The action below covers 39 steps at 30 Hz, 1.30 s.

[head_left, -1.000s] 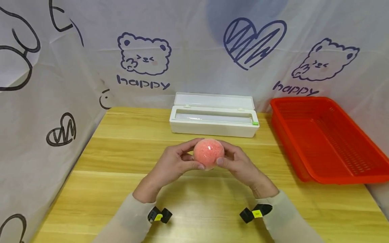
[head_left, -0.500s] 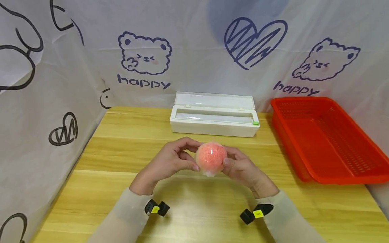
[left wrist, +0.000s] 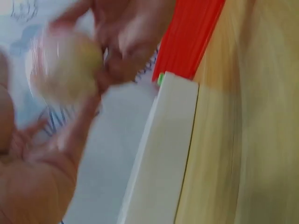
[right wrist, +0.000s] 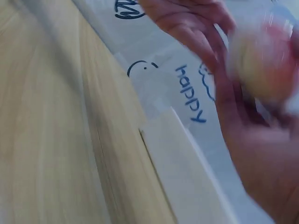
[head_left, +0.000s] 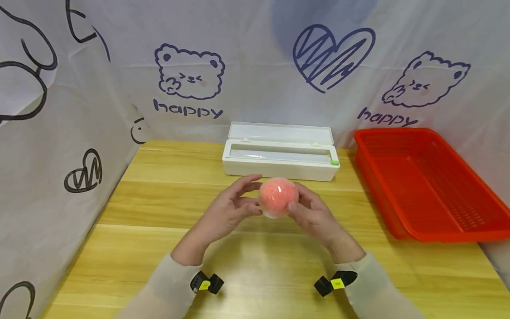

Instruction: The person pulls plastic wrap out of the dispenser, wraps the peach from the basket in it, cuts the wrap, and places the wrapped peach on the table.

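A round bath bomb (head_left: 278, 196), grainy pink on one side and pale yellow on the other, shines under clear film. My right hand (head_left: 317, 218) holds it above the table, thumb on the near side and fingers behind. On its left side, my left hand (head_left: 224, 214) has its fingers loosely extended, with thumb and fingertips right at the surface. Motion blurs the bath bomb (left wrist: 65, 67) in the left wrist view, where the right hand (left wrist: 135, 35) reaches in from above. The right wrist view shows the left hand (right wrist: 187, 23) beyond the ball.
Behind the hands stands a long white film dispenser (head_left: 280, 169), its lid (head_left: 280, 132) raised and a green slider (head_left: 334, 162) at its right end. A red plastic basket (head_left: 430, 190) sits at the right. A white cloth with drawings hangs behind the wooden table (head_left: 159, 190).
The bath bomb dipped and tilted, then rose again, ending slightly right of where it was. My left fingers and thumb have loosened from their grip on it; the right hand keeps hold.
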{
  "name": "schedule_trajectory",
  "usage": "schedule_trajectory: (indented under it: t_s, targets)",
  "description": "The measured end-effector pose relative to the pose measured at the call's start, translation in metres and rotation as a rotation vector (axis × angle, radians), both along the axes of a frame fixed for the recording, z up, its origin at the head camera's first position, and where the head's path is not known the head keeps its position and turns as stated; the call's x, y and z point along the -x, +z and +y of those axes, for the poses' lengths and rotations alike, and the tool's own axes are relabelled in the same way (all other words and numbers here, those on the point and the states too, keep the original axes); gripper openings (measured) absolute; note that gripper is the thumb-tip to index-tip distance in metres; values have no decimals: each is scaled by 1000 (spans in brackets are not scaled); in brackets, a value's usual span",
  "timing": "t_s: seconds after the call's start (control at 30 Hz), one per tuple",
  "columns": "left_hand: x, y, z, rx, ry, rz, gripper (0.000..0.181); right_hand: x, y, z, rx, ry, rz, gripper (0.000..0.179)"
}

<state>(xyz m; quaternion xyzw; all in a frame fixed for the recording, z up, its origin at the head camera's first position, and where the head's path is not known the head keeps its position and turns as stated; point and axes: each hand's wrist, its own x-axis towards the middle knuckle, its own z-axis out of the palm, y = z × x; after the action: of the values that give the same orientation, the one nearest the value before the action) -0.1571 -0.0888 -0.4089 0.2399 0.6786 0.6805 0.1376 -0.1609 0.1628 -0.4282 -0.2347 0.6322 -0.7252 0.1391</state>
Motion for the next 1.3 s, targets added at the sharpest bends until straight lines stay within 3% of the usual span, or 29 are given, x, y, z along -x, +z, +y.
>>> schedule_trajectory:
  t_s: [0.13,0.2,0.27,0.37,0.43,0.5,0.6,0.7,0.77,0.83,0.9,1.0,1.1,1.2,1.3]
  targets:
    - [-10,1,17,9,58,-112,110,-7,5,-21,-342,-356,107,73]
    - [-11,1,25,35,97,-122,113,-13,7,-31,-486,-452,172,79]
    - [-11,1,30,106,166,-96,116,-19,8,-37,-592,-487,232,79]
    - [-7,2,28,237,263,-61,112,-24,11,-35,-645,-430,271,72]
    - [-3,3,21,266,270,-81,109,-22,14,-29,-640,-378,278,70]
    - [-1,2,14,222,215,-138,102,-18,17,-22,-616,-323,277,77]
    - [1,1,6,115,78,-215,87,-13,18,-15,-568,-228,283,90]
    - [1,-2,5,27,6,-228,74,-11,17,-17,-567,-216,305,91]
    - [1,-2,8,4,23,-217,72,-11,16,-21,-595,-298,324,84]
    - [1,-3,12,14,83,-202,70,-11,15,-24,-622,-386,324,83]
    - [2,-3,15,9,127,-209,66,-10,16,-24,-614,-414,295,81]
    - [4,-3,11,-26,140,-234,56,-6,19,-16,-498,-326,198,69]
    - [6,-2,4,-80,89,-273,52,-2,21,-7,-383,-205,91,54]
    - [6,0,1,-88,39,-282,55,-2,21,-2,-386,-153,68,52]
    - [7,0,-1,-83,12,-267,58,-3,20,-1,-402,-161,75,56]
